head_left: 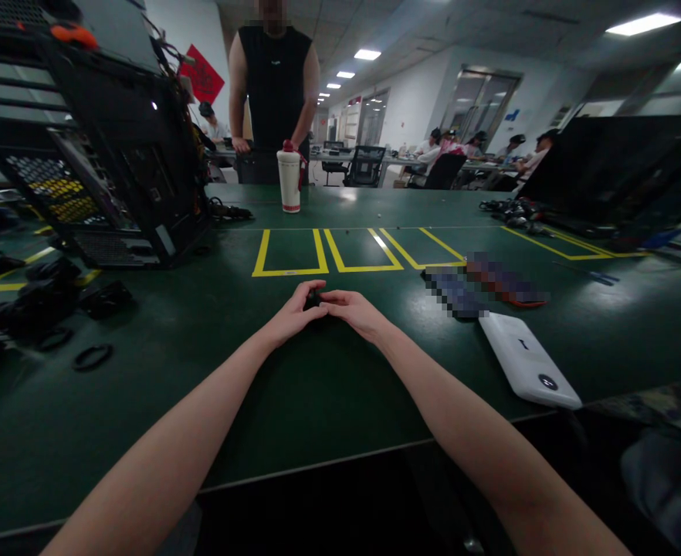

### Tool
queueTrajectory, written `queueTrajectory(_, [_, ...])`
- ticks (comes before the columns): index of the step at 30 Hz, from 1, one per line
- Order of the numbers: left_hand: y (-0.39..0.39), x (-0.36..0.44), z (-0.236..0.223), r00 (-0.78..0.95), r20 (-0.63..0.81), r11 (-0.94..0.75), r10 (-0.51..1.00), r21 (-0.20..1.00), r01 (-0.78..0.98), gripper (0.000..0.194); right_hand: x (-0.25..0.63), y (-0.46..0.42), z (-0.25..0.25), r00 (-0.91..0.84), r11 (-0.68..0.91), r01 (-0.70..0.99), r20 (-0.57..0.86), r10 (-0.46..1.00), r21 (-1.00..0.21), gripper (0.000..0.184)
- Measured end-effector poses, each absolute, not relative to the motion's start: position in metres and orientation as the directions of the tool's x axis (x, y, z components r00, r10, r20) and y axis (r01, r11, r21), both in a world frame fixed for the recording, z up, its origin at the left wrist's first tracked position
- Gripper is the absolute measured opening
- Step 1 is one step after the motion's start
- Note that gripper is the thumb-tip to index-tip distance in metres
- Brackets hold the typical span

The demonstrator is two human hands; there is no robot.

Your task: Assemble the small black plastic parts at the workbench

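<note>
My left hand (296, 314) and my right hand (352, 309) meet over the middle of the green table (340, 386). Between their curled fingers is a small black object (315, 297), mostly covered, so its kind does not show. Both hands are closed around it, thumbs toward each other on the near side. Just beyond the fingertips lies a rectangle of yellow tape (289, 272) on the tabletop. To the left of my forearms rests a black ring (92, 356), apart from both hands.
An open black computer case (137, 166) stands at left, with black parts (33, 309) before it. A white cup (289, 181) stands at the back, a person (274, 85) behind it. At right lie a white power bank-like device (526, 359), blurred flat items and a screwdriver (595, 274).
</note>
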State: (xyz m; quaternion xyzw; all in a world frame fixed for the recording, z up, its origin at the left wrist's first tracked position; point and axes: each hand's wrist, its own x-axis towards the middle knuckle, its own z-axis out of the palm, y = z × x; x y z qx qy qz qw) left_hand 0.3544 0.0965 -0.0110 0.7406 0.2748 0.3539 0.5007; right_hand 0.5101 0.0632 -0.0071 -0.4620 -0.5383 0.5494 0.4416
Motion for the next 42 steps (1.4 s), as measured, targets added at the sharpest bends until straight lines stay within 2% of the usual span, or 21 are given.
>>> queueTrajectory(6, [0.099, 0.357, -0.013, 0.594, 0.247, -0.302, 0.766, 0.953, -0.006, 0.043, 0.509, 0.063, -0.008, -0.200, 0.057, -0.007, 0.057, 0.978, -0.998, 0.036])
queueTrajectory(11, [0.100, 0.358, -0.014, 0.587, 0.234, -0.269, 0.775, 0.963, -0.029, 0.045, 0.510, 0.065, -0.011, -0.168, 0.027, -0.006, 0.028, 0.985, -1.000, 0.038])
queueTrajectory(16, [0.101, 0.357, -0.016, 0.591, 0.233, -0.240, 0.772, 0.968, -0.068, 0.044, 0.510, 0.062, -0.008, -0.228, 0.006, -0.008, 0.008, 0.974, -1.000, 0.039])
queueTrajectory(22, [0.100, 0.357, -0.015, 0.590, 0.238, -0.225, 0.771, 0.969, -0.098, 0.043, 0.511, 0.059, -0.003, -0.200, 0.050, 0.022, 0.044, 0.979, -0.999, 0.030])
queueTrajectory(26, [0.101, 0.358, -0.018, 0.544, 0.233, -0.224, 0.806, 0.971, -0.085, 0.046, 0.509, 0.061, -0.005, -0.174, 0.018, -0.002, 0.018, 0.985, -1.000, 0.041])
queueTrajectory(33, [0.103, 0.359, -0.022, 0.517, 0.220, -0.236, 0.827, 0.971, -0.036, 0.047, 0.507, 0.058, 0.001, -0.267, 0.005, -0.010, 0.007, 0.964, -1.000, 0.057])
queueTrajectory(37, [0.103, 0.360, -0.021, 0.511, 0.244, -0.251, 0.824, 0.966, -0.058, 0.047, 0.505, 0.055, 0.004, -0.299, 0.047, 0.072, 0.023, 0.954, -0.996, 0.072])
queueTrajectory(42, [0.102, 0.360, -0.021, 0.494, 0.257, -0.255, 0.831, 0.964, -0.072, 0.050, 0.505, 0.059, -0.002, -0.279, 0.074, 0.152, 0.029, 0.960, -0.986, 0.071])
